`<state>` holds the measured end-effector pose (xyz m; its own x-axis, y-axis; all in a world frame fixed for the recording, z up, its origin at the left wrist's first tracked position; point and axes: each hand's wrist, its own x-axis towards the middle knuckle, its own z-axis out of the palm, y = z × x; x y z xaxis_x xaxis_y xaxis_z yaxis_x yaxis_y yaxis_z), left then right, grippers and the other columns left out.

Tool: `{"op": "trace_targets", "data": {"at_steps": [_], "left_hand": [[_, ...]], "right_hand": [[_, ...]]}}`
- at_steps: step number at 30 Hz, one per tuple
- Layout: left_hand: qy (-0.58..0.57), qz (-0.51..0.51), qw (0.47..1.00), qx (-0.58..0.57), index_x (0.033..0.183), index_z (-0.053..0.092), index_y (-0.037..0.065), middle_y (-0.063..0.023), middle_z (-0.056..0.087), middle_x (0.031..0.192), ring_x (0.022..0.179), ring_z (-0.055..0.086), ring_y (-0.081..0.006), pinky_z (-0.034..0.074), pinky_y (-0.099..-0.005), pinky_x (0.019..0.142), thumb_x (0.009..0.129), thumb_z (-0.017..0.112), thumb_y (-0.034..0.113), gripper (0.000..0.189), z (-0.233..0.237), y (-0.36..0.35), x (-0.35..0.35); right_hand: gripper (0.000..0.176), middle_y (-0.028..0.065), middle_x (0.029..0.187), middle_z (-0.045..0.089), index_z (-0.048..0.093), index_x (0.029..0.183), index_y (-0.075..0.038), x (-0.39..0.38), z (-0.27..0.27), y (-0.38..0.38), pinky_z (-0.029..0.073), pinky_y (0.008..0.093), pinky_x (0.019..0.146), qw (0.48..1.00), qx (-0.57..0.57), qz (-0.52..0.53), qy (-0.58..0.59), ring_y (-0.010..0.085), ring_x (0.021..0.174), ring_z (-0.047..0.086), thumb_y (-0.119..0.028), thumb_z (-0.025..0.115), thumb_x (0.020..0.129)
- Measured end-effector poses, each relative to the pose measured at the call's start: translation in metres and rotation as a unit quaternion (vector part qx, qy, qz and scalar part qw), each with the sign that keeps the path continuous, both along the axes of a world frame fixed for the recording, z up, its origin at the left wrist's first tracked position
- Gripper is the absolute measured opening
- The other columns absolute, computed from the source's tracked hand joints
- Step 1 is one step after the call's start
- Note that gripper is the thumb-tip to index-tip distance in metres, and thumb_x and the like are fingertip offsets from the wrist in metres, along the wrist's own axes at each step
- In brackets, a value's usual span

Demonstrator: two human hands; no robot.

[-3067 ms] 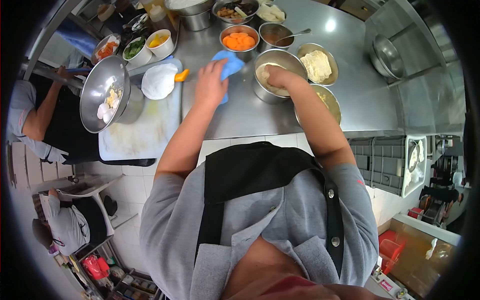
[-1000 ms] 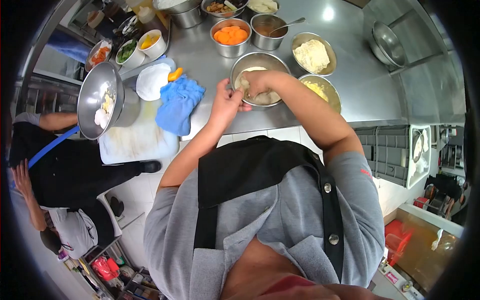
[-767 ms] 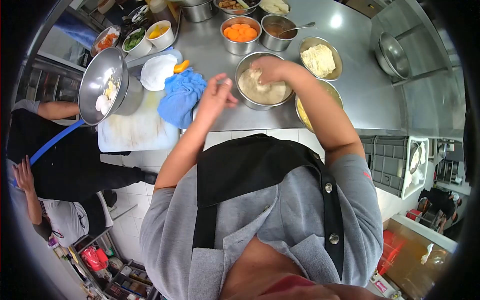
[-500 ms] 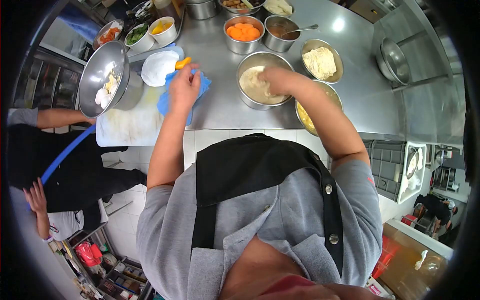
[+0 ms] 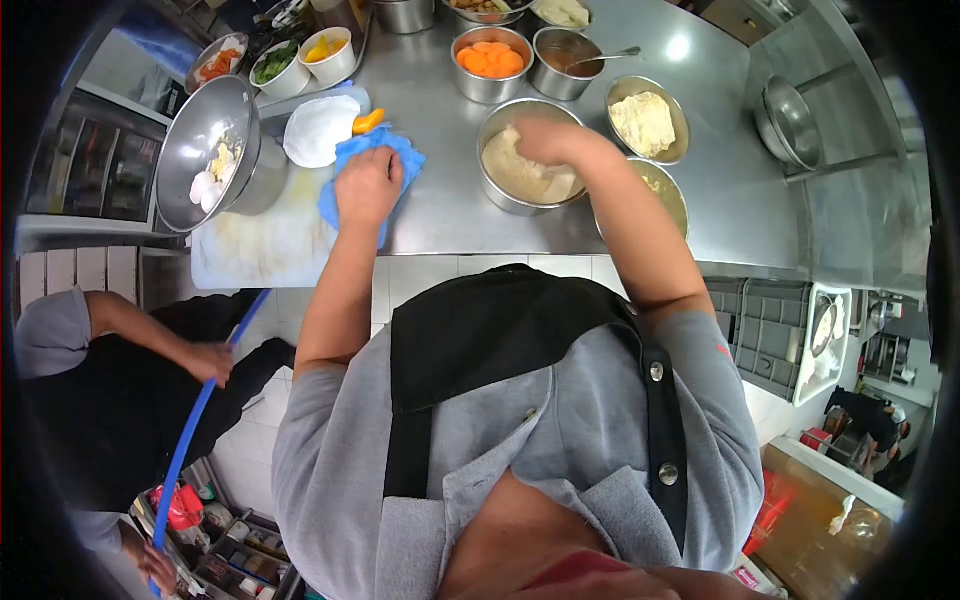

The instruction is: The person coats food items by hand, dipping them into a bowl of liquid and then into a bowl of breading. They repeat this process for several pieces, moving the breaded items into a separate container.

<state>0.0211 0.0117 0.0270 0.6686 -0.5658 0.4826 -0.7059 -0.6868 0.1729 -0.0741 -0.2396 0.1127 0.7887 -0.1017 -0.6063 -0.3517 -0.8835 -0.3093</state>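
My right hand is inside a steel bowl of pale beige, flour-like stuff. Its fingers are smeared by motion and partly sunk out of sight. My left hand lies on a crumpled blue cloth, its fingers curled closed onto it. Just beyond the cloth are an orange-yellow piece and a round white item. To the right of the bowl stand a bowl with a pale yellow, lumpy mass and another steel bowl, partly covered by my right forearm.
Sliced carrots and a pot with a spoon stand behind. A large tilted bowl with eggs sits left by the cutting board. A person at the left holds a long blue pole.
My left hand has come down from above the cloth onto it. My right hand has shifted slightly within the bowl. The person at the left has moved the blue pole.
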Motion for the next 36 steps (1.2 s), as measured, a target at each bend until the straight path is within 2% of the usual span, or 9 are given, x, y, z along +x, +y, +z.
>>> {"op": "trace_targets", "data": {"at_steps": [5,9,12,15,21,26,31,34,36], "left_hand": [[-0.016,0.001,1.0,0.009,0.075,0.06,0.011,-0.0077,0.061,0.071,0.067,0.058,-0.0276,0.048,-0.0404,0.059,0.077,0.06,0.019,0.009,-0.004,0.0,0.0],[-0.02,-0.009,1.0,-0.013,0.074,0.06,0.01,-0.0079,0.061,0.071,0.067,0.058,-0.0275,0.048,-0.0404,0.058,0.077,0.06,0.019,0.009,-0.005,0.002,0.0],[-0.022,-0.013,1.0,-0.01,0.074,0.059,0.01,-0.008,0.06,0.071,0.067,0.058,-0.0276,0.048,-0.0405,0.059,0.077,0.06,0.019,0.009,-0.006,0.002,-0.002],[-0.027,-0.007,1.0,-0.007,0.074,0.059,0.01,-0.008,0.06,0.071,0.067,0.058,-0.0276,0.048,-0.0406,0.059,0.077,0.06,0.019,0.009,-0.007,-0.001,0.002],[-0.022,-0.006,1.0,0.001,0.074,0.059,0.009,-0.0081,0.06,0.071,0.067,0.058,-0.0276,0.047,-0.0408,0.059,0.077,0.06,0.019,0.01,-0.006,0.001,-0.001],[-0.022,-0.009,1.0,-0.001,0.074,0.058,0.009,-0.0083,0.06,0.07,0.067,0.058,-0.0276,0.047,-0.0405,0.059,0.077,0.06,0.018,0.01,-0.006,0.001,0.0],[-0.031,-0.01,0.999,-0.007,0.073,0.058,0.009,-0.0084,0.059,0.068,0.065,0.057,-0.0276,0.047,-0.0408,0.058,0.077,0.06,0.018,0.01,-0.004,0.0,0.0],[-0.034,-0.01,0.999,-0.007,0.073,0.058,0.009,-0.0082,0.059,0.069,0.065,0.057,-0.0276,0.047,-0.0408,0.058,0.077,0.06,0.018,0.01,-0.005,0.001,-0.002],[-0.032,-0.012,0.999,-0.004,0.073,0.058,0.009,-0.0081,0.059,0.069,0.066,0.057,-0.0276,0.047,-0.0407,0.058,0.077,0.06,0.018,0.01,-0.005,0.0,-0.002]], "right_hand": [[0.034,0.0207,0.103,0.063,0.061,0.106,0.005,-0.014,-0.051,0.002,0.048,0.0408,0.076,0.99,-0.087,0.006,-0.106,0.0308,0.091,0.063,-0.011,0.045,0.08],[0.038,0.025,0.107,0.06,0.054,0.11,0.007,0.011,-0.015,-0.006,0.046,0.0408,0.085,0.997,-0.046,0.049,0.022,0.0338,0.1,0.059,-0.012,0.044,0.079],[0.036,0.0253,0.104,0.061,0.057,0.106,0.008,0.011,-0.039,-0.001,0.046,0.0422,0.083,0.996,-0.071,0.055,-0.023,0.0339,0.097,0.06,-0.01,0.045,0.077],[0.037,0.0248,0.105,0.061,0.057,0.109,0.007,0.011,-0.024,0.004,0.047,0.0429,0.083,0.993,-0.074,0.077,0.055,0.0341,0.096,0.06,-0.009,0.045,0.077],[0.033,0.021,0.112,0.06,0.06,0.108,0.002,0.005,-0.031,0.004,0.049,0.0397,0.084,0.992,-0.121,0.014,-0.032,0.0304,0.103,0.059,-0.011,0.054,0.079],[0.058,0.0225,0.113,0.059,0.048,0.121,0.004,-0.004,-0.047,0.026,0.05,0.0377,0.085,0.981,-0.184,-0.045,-0.038,0.0301,0.098,0.062,-0.02,0.068,0.073],[0.057,0.0229,0.112,0.059,0.048,0.119,0.004,-0.002,-0.033,0.008,0.052,0.0358,0.078,0.995,-0.09,-0.022,-0.028,0.0295,0.094,0.063,-0.022,0.068,0.072],[0.058,0.0216,0.12,0.054,0.046,0.123,0.002,-0.001,-0.023,-0.01,0.042,0.0374,0.094,1.0,0.007,-0.009,-0.021,0.0325,0.111,0.053,-0.019,0.064,0.072],[0.058,0.0218,0.12,0.054,0.045,0.125,0.001,-0.003,-0.026,-0.014,0.041,0.0369,0.094,0.999,-0.006,0.028,-0.026,0.0328,0.111,0.053,-0.018,0.062,0.073]]}}
